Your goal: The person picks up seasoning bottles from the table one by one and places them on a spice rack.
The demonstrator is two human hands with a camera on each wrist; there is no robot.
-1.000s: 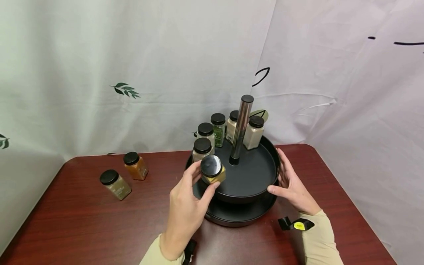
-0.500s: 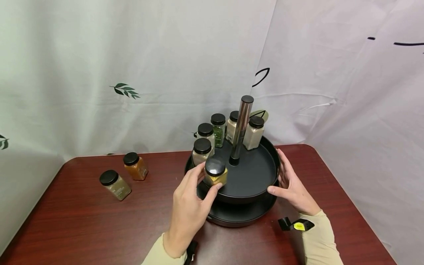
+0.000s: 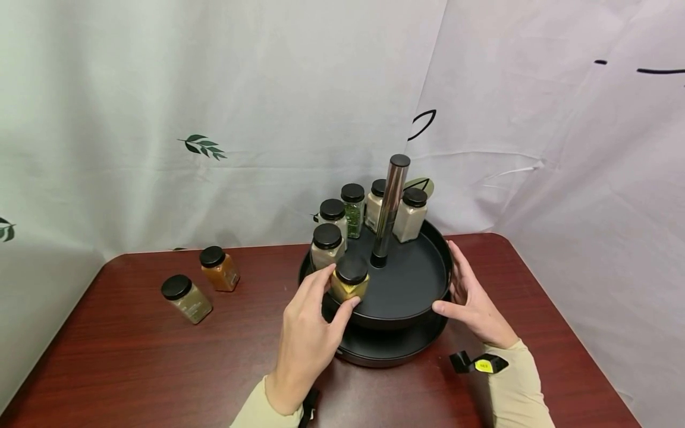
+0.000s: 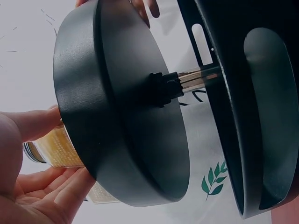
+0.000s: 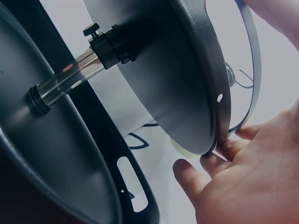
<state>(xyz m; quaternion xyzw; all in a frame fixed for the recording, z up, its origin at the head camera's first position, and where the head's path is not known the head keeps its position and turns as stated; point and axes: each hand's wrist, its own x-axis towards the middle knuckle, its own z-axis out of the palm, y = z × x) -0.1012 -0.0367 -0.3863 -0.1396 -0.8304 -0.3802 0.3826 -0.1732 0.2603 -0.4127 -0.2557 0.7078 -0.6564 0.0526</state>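
My left hand (image 3: 307, 336) pinches a spice jar (image 3: 350, 286) of yellow powder between thumb and fingers. The black-lidded jar is upright at the front left of the black two-tier round tray (image 3: 409, 288), its base at the upper tier. In the left wrist view, the tier wall hides part of this jar (image 4: 57, 145). My right hand (image 3: 476, 309) holds the upper tier's right rim, thumb toward the front and fingers along the side. From the right wrist, its fingertips (image 5: 212, 164) show against the rim. Several other black-lidded jars stand along the tier's left and back.
A tall metal post (image 3: 389, 208) rises from the tray's middle. On the table (image 3: 160, 368) at left are an orange spice jar (image 3: 222, 273) and a pale green one (image 3: 194, 304). A white cloth (image 3: 267, 89) hangs behind the table.
My left hand has moved slightly right and lowered the yellow spice jar, which has gone from tilted to upright at the upper tier. My right hand stays at the rim.
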